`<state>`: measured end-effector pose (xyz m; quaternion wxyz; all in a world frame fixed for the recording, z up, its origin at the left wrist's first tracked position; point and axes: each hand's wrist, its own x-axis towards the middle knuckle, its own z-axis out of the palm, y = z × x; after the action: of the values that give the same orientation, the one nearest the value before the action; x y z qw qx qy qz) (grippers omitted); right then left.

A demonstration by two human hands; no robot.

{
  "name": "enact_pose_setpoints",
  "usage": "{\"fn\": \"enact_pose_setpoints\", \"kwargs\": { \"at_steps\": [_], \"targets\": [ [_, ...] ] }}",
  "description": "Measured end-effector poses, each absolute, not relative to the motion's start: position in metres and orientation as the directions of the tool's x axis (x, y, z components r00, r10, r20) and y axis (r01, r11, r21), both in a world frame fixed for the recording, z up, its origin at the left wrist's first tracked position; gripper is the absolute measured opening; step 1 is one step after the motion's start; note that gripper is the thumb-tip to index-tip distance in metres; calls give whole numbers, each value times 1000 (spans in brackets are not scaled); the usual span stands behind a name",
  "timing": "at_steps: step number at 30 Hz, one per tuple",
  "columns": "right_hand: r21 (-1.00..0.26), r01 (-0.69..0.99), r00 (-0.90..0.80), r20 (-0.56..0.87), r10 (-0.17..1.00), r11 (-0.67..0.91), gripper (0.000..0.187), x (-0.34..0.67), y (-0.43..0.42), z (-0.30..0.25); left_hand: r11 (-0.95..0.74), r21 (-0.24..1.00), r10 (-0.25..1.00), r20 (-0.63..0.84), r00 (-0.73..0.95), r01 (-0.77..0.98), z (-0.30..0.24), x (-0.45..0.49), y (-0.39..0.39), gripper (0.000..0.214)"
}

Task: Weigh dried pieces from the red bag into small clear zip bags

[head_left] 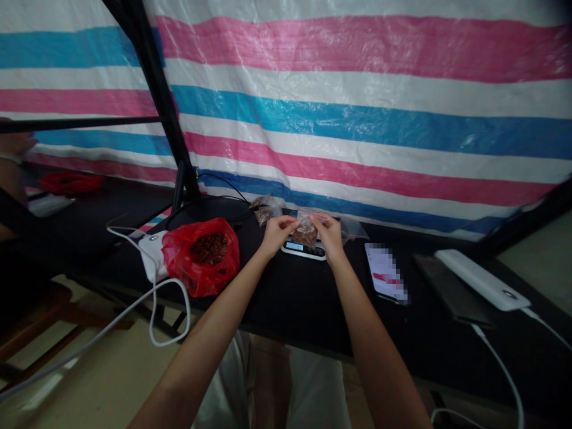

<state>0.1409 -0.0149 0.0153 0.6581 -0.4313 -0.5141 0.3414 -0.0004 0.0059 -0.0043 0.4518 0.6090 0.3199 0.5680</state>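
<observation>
A small clear zip bag [305, 236] with brown bits in its lower part rests at a white digital kitchen scale [304, 252] with a lit display. My left hand [279, 232] pinches the bag's upper left side. On the other side, my right hand [329, 236] pinches its upper right, so both hands are closed on it. Left of my hands, a red plastic bag [179, 250] stands open, full of brown dried pieces [210, 248]. Several filled small bags [267, 212] lie behind my left hand. Flat clear bags [355, 229] lie to the right of the scale.
A phone [385, 273] with a blurred screen lies to the right, beside a dark flat object [451, 289] and a white power bank [482, 279]. White cables [156, 286] loop at the left. Past a black metal frame [163, 101], another person's arm [13, 179] shows near a second red bag [71, 183].
</observation>
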Motion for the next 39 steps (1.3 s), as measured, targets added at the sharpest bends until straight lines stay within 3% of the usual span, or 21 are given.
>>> {"fn": "enact_pose_setpoints", "kwargs": {
  "at_steps": [5,12,18,26,33,39],
  "targets": [
    [-920,4,360,367,858,392,26,144,-14,16,-323,928,897,363,253,-185,-8,3,6,34],
    [-925,-54,233,354,906,375,25,140,-19,21,-352,927,900,373,228,-127,-11,3,7,27],
    [-938,-120,343,268,900,325,29,139,-24,23,-253,938,913,313,261,-239,-7,3,6,29],
    [-950,-112,314,246,917,293,31,140,-25,24,-199,954,908,266,324,-225,-1,-1,2,34],
    [-946,34,98,324,941,322,30,137,-20,15,-350,910,906,389,166,-222,4,-3,6,34],
    [-962,51,115,271,956,267,35,134,-19,15,-387,896,910,409,64,-216,2,-8,9,34]
  ]
}}
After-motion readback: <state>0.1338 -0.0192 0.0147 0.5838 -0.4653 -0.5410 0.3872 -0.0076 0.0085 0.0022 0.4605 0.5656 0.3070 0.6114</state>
